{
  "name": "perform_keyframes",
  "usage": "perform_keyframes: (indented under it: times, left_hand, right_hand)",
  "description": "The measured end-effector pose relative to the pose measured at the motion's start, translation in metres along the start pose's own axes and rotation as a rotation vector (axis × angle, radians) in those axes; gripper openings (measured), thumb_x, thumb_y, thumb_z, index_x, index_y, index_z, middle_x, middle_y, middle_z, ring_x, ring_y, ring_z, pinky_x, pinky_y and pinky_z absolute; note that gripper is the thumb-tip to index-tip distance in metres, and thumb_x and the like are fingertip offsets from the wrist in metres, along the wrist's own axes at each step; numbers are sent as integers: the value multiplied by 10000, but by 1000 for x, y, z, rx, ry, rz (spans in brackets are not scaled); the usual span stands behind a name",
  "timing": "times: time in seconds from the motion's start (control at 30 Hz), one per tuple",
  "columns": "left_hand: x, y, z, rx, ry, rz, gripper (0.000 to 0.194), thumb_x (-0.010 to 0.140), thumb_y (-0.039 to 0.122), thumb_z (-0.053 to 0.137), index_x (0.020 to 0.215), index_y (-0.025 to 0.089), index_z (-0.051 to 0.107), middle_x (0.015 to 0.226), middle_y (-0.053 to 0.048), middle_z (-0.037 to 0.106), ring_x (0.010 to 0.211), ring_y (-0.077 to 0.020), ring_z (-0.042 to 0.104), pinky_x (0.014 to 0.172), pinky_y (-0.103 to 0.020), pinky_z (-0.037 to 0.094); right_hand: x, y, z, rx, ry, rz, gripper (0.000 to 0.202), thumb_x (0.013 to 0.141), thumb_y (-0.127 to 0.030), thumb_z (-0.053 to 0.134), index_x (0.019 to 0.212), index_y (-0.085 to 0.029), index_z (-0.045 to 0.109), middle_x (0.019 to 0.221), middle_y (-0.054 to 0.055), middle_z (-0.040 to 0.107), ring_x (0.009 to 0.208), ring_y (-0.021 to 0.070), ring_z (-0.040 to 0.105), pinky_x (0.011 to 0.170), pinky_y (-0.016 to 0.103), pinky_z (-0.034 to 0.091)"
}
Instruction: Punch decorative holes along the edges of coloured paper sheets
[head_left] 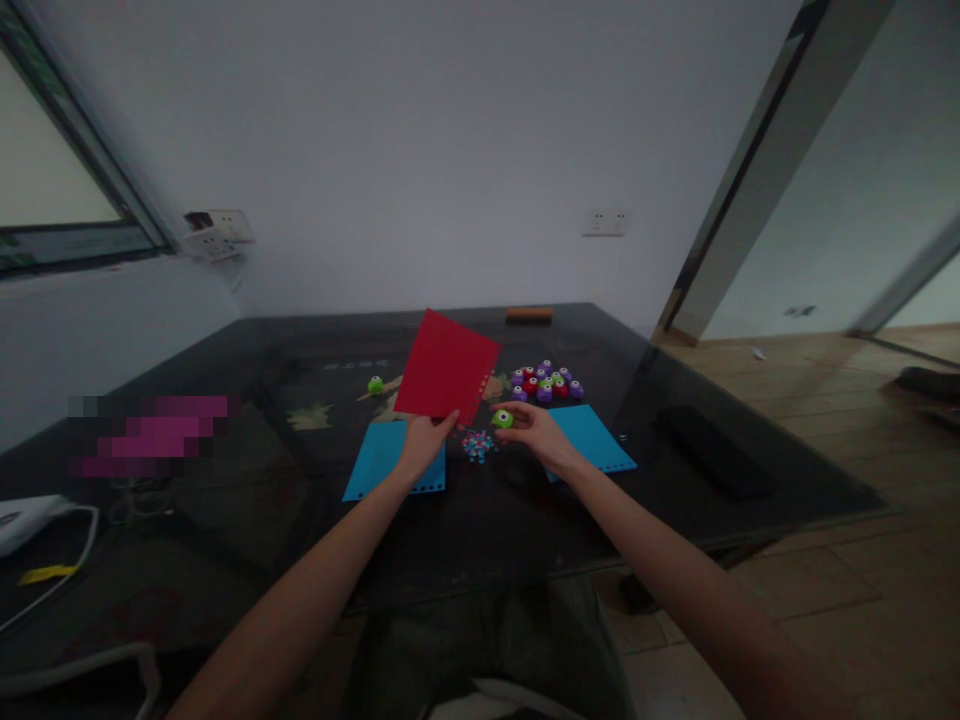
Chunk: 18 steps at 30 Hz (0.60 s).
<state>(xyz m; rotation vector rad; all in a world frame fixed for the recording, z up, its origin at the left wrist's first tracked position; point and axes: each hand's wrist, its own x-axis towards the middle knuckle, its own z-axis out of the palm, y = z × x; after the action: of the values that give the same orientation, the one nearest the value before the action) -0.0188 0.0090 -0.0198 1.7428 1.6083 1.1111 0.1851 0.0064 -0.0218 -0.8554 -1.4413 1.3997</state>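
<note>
My left hand (429,442) grips the lower edge of a red sheet (448,366) with punched holes along one side, tilted up above the table. Between the fingertips of my right hand (536,432) is a small green one-eyed toy (502,420). Below my left hand lies a blue sheet (375,455) with a row of holes. Another blue sheet (592,437) lies partly under my right hand. A small pile of pink, blue and white bits (477,445) sits between the hands. Behind my right hand is a cluster of purple, red and green eyed toys (545,384).
A lone green eyed toy (375,385) stands left of the red sheet. On the dark table (487,540) are a long black object (712,450) at right and a brown bar (529,315) at the back. A white device with a cable (34,522) lies at far left.
</note>
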Motion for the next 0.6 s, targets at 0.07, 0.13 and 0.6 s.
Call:
perform_keyframes:
  times: [0.07,0.13,0.6]
  left_hand:
    - [0,1,0,-6,-4,-6,339,783,398,452,745,147,678,766,-109,706,704,-209,649,700,-278,480]
    - [-1,1,0,-6,-6,-21,327,780,390,458,748,151,679,775,-107,707,729,-214,650,712,-281,482]
    - [-2,4,-1,38,3,-16,339,766,399,463,660,150,667,721,-96,705,716,-224,652,705,-282,474]
  right_hand:
    - [0,0,0,-1,-6,1,447,588,-230,725,1015,-202,596,861,26,634,718,137,588,670,294,504]
    - [0,-1,0,-3,-10,3,443,601,-240,716,1025,-206,591,862,24,633,702,132,585,664,294,505]
    - [0,-7,3,-180,-15,-78,389,665,-324,662,1028,-201,597,906,32,611,761,155,568,645,274,492]
